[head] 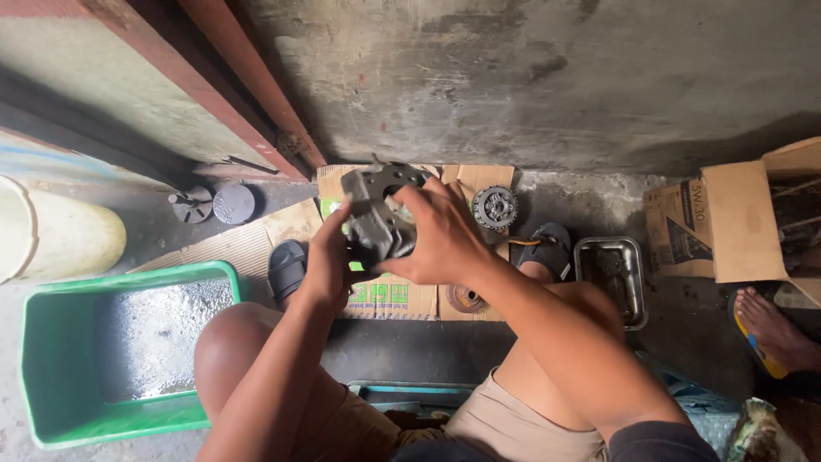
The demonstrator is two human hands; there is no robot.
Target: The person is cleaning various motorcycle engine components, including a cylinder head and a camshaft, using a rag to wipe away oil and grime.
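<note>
The bare concrete floor (564,192) is grey and stained. Flattened cardboard (402,295) lies on it against the wall, and a toothed gear (494,207) and a rusty round disc (466,299) rest on that cardboard. To the left a green plastic tub (51,359) stands on the floor, with a pale bucket (60,235) lying behind it and two dark round metal parts (214,204) near the wall. To the right sit a small metal tray (633,282) and an open cardboard box (744,222).
</note>
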